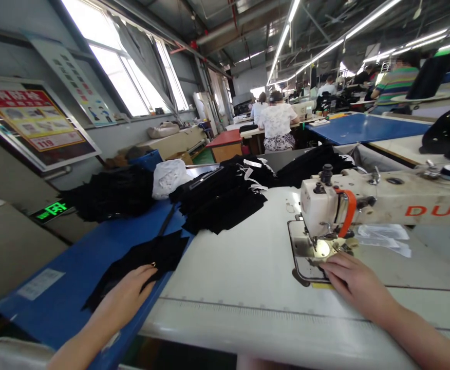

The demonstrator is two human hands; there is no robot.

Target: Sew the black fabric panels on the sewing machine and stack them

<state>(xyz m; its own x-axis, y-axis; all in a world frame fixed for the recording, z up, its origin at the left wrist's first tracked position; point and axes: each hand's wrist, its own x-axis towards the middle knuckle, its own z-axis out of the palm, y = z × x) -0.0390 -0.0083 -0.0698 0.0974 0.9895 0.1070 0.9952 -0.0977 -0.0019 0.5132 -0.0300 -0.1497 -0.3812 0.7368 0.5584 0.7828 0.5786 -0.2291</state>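
My left hand (130, 290) is on a black fabric piece (144, 257) that lies on the blue side table. Its fingers are bent round the near edge of the cloth, and a ring shows on one finger. My right hand (354, 280) rests by the metal needle plate (300, 246) of a white sewing machine (321, 200), just below the lit needle area. The fingers of that hand are pressed together at the tips. A small dark thing shows at the fingertips, too unclear to name.
Stacked black fabric pieces (225, 205) with white tags lie behind the white sewing table (244, 267). A black heap (109, 192) and a white bundle (169, 178) stand on the blue table (78, 262). White strips (385, 239) lie behind the needle. Other people sit further off.
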